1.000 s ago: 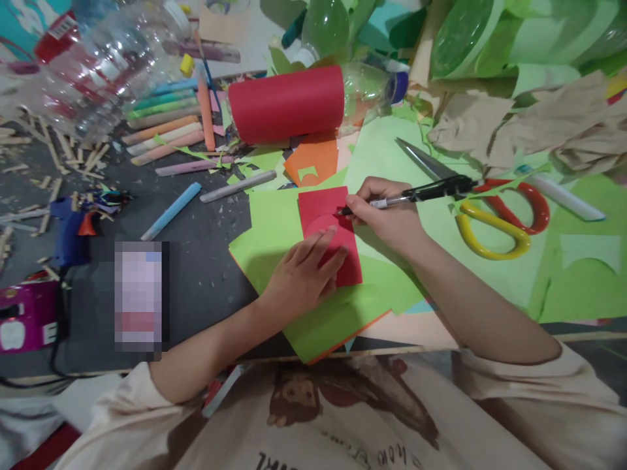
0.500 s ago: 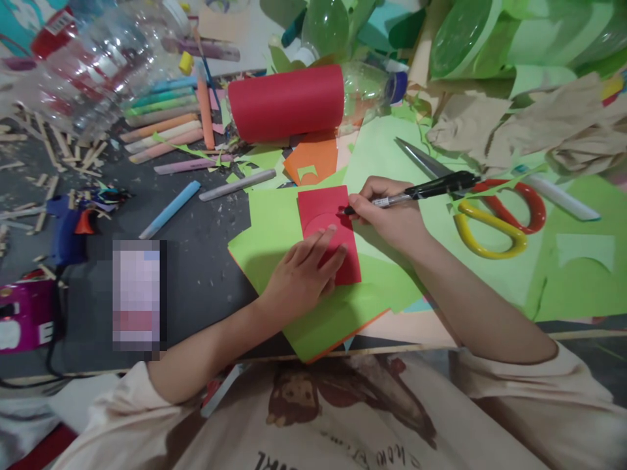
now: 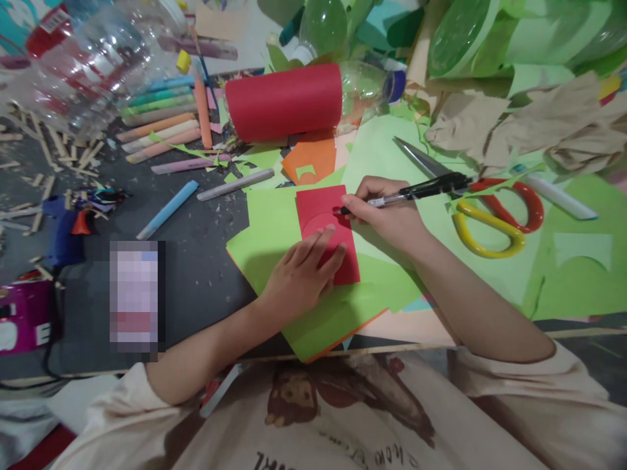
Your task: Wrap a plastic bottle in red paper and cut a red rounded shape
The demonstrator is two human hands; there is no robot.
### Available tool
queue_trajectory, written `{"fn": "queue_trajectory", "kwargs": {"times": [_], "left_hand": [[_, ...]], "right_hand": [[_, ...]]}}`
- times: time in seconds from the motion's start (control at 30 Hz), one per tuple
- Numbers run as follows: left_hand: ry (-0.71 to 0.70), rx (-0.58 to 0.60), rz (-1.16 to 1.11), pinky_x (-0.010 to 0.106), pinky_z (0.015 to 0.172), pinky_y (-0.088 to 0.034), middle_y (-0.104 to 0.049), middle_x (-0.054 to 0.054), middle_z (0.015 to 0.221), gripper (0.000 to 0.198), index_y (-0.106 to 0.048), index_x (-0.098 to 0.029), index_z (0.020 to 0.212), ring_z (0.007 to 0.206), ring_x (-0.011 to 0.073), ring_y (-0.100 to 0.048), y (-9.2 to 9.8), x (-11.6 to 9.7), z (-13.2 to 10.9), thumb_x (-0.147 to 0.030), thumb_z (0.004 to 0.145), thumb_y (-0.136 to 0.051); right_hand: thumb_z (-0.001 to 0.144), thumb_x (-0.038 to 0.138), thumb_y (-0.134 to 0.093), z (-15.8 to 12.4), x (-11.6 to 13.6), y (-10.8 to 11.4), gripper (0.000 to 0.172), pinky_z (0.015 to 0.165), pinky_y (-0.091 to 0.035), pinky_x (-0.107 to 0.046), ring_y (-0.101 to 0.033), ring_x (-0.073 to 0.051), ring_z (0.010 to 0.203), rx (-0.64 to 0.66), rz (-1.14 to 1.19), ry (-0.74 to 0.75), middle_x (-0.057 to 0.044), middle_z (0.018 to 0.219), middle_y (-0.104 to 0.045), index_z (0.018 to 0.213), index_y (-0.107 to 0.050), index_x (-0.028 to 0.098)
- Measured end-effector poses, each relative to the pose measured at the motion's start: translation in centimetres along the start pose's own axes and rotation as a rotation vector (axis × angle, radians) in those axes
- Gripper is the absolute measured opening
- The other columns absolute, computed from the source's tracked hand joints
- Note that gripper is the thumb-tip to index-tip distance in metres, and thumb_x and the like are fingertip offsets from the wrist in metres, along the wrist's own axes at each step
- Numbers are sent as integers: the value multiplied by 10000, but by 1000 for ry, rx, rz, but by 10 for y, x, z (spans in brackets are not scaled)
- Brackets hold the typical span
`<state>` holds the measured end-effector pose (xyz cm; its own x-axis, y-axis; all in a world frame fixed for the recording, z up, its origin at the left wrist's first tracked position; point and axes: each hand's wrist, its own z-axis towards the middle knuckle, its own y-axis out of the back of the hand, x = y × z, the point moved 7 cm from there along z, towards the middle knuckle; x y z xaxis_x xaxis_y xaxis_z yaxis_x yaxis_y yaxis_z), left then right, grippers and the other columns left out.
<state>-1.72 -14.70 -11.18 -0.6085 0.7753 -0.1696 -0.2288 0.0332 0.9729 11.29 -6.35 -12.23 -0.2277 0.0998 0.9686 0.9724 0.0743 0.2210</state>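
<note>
A small red paper rectangle [image 3: 321, 199] lies on light green paper sheets [image 3: 272, 215]. My left hand [image 3: 306, 267] rests flat across its lower part, fingers spread, pressing on what looks like a rounded red piece with a curved edge; most of that piece is under the fingers. In my right hand [image 3: 379, 205] is a black pen [image 3: 434, 187], pinched near its tip. The tip touches or nearly touches the red paper beside the curved edge, at the right side. Large scissors [image 3: 490, 228] with red and yellow handles lie to the right of the pen.
Behind the hands lies a bottle wrapped in red paper [image 3: 284, 101]. Crayon-like coloured sticks [image 3: 161, 117], a blue glue gun [image 3: 66, 228] and a blurred-out phone-like rectangle [image 3: 134, 294] are on the left. Crumpled brown paper [image 3: 533, 124] and green bottles [image 3: 460, 36] stand at back right.
The pen tip has shifted very slightly left along the curved edge. My left hand stays in place, and the whole view has drifted a little.
</note>
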Motion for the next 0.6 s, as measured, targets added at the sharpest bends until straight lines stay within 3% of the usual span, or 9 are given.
{"fn": "queue_trajectory", "kwargs": {"times": [0.2,0.47,0.6], "left_hand": [[3,17,13,399,968,-481,-560,210,1343,391,-517,-117,1270,1230,295,-548,0,1,0,-162,884,-477],[-20,-32,10,365,981,-458,-621,143,1292,378,-507,-87,1278,1220,272,-551,2,-1,-1,-158,911,-443],[-14,-3,-15,362,1000,-436,-618,150,1298,385,-496,-77,1296,1253,256,-532,1,-1,0,-151,926,-424]], "right_hand": [[709,58,-561,1,1,9,371,443,-299,-218,-331,-56,419,-66,-76,42,76,422,-374,441,-345,197],[757,167,-626,-1,0,9,294,487,-359,-232,-473,-80,457,-20,-65,57,52,461,-512,501,-483,188],[748,123,-623,-1,1,8,307,483,-351,-223,-441,-65,457,-1,-90,39,63,458,-474,497,-455,183]]}}
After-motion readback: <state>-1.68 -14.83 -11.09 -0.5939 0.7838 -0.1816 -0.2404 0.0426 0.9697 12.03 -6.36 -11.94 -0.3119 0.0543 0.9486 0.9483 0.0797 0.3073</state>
